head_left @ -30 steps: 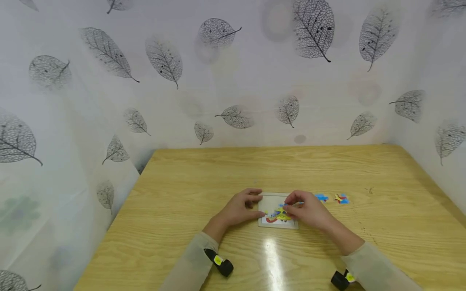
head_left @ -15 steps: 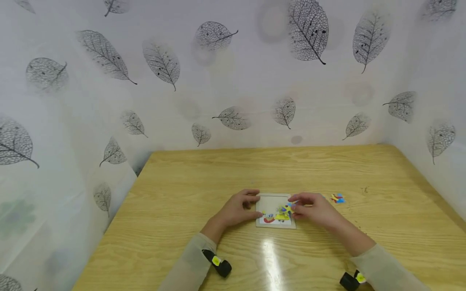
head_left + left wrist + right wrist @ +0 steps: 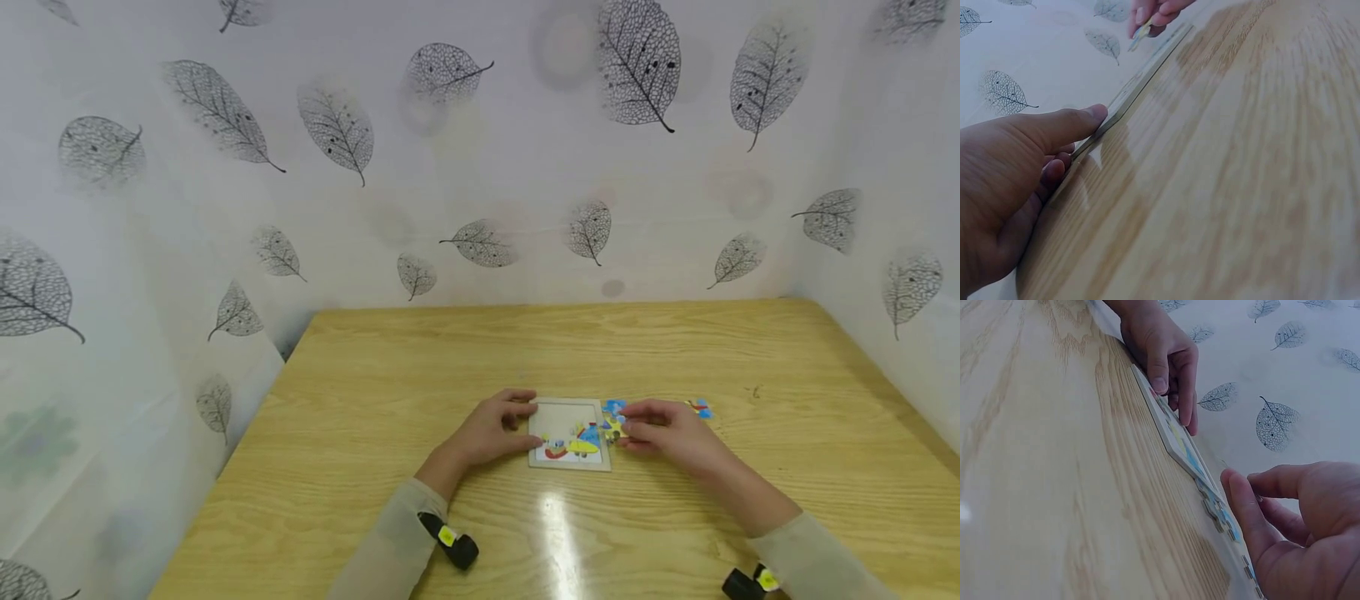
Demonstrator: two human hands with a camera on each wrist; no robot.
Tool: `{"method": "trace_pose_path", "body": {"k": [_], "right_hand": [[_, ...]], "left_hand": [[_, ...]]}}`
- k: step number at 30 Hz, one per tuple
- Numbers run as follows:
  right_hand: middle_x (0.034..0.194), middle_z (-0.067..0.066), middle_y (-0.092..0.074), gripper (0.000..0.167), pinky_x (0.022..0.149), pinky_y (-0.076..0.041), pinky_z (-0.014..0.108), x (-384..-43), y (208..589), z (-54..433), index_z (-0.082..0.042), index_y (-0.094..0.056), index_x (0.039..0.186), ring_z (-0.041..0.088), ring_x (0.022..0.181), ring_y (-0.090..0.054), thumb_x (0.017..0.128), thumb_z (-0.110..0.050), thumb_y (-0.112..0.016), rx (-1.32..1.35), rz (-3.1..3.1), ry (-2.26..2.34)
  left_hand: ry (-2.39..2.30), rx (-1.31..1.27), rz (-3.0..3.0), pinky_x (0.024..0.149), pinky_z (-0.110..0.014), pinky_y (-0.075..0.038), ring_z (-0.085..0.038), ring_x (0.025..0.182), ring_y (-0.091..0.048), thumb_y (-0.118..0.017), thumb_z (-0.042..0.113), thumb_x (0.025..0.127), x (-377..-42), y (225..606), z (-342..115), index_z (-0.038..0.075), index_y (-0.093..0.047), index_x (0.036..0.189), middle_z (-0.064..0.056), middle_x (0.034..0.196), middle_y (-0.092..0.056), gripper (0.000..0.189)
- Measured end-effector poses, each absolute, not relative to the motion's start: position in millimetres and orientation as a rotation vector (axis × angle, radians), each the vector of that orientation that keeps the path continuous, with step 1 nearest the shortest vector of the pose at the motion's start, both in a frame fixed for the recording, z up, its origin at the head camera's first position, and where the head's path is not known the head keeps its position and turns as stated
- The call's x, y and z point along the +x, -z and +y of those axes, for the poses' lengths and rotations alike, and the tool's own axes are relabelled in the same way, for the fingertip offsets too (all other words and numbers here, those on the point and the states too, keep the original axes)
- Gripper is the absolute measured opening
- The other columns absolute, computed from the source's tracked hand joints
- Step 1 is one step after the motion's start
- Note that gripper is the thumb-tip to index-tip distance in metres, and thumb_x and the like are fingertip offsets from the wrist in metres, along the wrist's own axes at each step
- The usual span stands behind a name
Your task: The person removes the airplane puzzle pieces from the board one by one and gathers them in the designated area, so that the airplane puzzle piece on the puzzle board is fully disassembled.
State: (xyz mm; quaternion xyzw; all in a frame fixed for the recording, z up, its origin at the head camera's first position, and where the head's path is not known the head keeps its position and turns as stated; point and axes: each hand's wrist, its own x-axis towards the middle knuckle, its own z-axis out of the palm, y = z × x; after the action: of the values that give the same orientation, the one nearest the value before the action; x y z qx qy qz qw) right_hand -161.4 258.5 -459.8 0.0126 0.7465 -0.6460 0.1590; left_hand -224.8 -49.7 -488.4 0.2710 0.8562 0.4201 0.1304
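Observation:
A shallow jigsaw tray [image 3: 564, 417] lies on the table, its lower part filled with colourful pieces and its upper part bare. My left hand [image 3: 497, 427] grips the tray's left side, thumb [image 3: 1094, 114] on the near rim and fingers farther up. Just off the tray's right edge, my right hand [image 3: 671, 432] pinches a yellow and blue puzzle piece [image 3: 612, 430] between thumb and fingertips. That piece also shows in the left wrist view, raised above the tray. Another blue puzzle piece [image 3: 613, 407] sits against the tray's upper right edge.
Farther right on the wood-grain table [image 3: 420, 358] lies a blue, red and yellow puzzle piece [image 3: 701, 408], partly behind my right hand. A leaf-patterned curtain [image 3: 480, 150] hangs behind the table and along both sides.
My right hand has moved right, from over the tray to beyond its right edge, with the yellow and blue puzzle piece. My left hand has stayed on the tray.

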Motion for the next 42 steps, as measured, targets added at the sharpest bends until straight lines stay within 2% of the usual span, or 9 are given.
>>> {"method": "trace_pose_path", "body": {"k": [11, 15, 21, 30, 42], "right_hand": [[0.107, 0.004, -0.066, 0.045, 0.085, -0.057, 0.028, -158, 463, 285, 0.014, -0.048, 0.132, 0.015, 0.094, -0.073, 0.098, -0.011, -0.063, 0.124, 2.129, 1.900], [0.105, 0.003, -0.067, 0.040, 0.084, -0.058, 0.028, -156, 464, 295, 0.013, -0.051, 0.128, 0.015, 0.093, -0.073, 0.098, -0.011, -0.063, 0.125, 2.148, 1.875], [0.105, 0.001, -0.067, 0.043, 0.084, -0.058, 0.028, -153, 461, 305, 0.014, -0.050, 0.128, 0.016, 0.093, -0.074, 0.097, -0.012, -0.066, 0.149, 2.183, 1.864], [0.103, -0.002, -0.069, 0.043, 0.080, -0.059, 0.028, -152, 467, 306, 0.014, -0.055, 0.123, 0.014, 0.088, -0.074, 0.095, -0.014, -0.069, 0.150, 2.259, 1.828], [0.100, 0.000, -0.069, 0.048, 0.078, -0.059, 0.027, -152, 471, 301, 0.013, -0.055, 0.128, 0.011, 0.085, -0.073, 0.094, -0.017, -0.071, 0.216, 2.350, 1.798]], "left_hand": [[-1.232, 0.780, 2.482, 0.088, -0.022, -0.047, -0.008, 0.101, -0.055, -0.081, 0.033, 0.085, -225, 487, -49, 0.011, -0.064, 0.134, 0.006, 0.147, -0.052, 0.057], [-1.230, 0.781, 2.479, 0.089, -0.023, -0.047, -0.008, 0.101, -0.055, -0.081, 0.033, 0.085, -226, 484, -48, 0.010, -0.064, 0.134, 0.005, 0.147, -0.052, 0.056], [-1.222, 0.810, 2.486, 0.087, -0.023, -0.048, -0.009, 0.100, -0.055, -0.081, 0.032, 0.085, -228, 482, -48, 0.009, -0.064, 0.134, 0.003, 0.147, -0.052, 0.056], [-1.236, 0.797, 2.471, 0.087, -0.023, -0.048, -0.009, 0.099, -0.055, -0.081, 0.032, 0.085, -226, 484, -50, 0.009, -0.064, 0.134, 0.004, 0.147, -0.053, 0.057], [-1.234, 0.774, 2.482, 0.086, -0.021, -0.047, -0.007, 0.097, -0.055, -0.082, 0.031, 0.084, -225, 487, -50, 0.010, -0.064, 0.134, 0.006, 0.147, -0.053, 0.057]]}}
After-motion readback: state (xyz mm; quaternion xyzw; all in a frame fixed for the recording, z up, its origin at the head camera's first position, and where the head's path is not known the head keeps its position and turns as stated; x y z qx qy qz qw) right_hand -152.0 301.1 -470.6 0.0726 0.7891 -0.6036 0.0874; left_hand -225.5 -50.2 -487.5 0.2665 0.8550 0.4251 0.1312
